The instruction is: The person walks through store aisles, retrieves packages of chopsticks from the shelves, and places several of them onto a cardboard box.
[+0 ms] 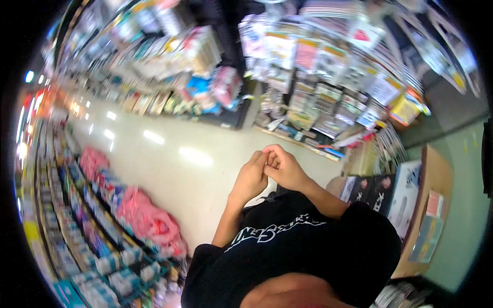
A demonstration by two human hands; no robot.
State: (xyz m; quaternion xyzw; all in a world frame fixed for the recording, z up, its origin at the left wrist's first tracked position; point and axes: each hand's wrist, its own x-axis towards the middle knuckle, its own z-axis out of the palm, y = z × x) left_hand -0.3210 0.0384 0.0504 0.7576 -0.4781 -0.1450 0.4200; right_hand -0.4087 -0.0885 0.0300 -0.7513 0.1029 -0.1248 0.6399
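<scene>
Shop aisle: shiny floor [205, 179] between left-hand shelves [56, 197] and a packet display [328, 61] ahead, packets facing out, probably for browsing. Black shirt [287, 241] sits nearest the hands, just behind them. Pink plastic [149, 218] bunched along the shelves, reason unclear. Left hand [250, 177] and right hand [284, 168] meet, fingers curled, tips together; can't tell if anything's pinched.

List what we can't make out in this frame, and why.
Head view: whether anything sits between the left hand and right hand; the hands themselves hide it.
Head view: print on the hanging packets; blurred and too small.
Head view: whether the pink bundle is cloth or plastic; blurred.
Head view: what the dark thing at far right is; cut off by the edge.
</scene>
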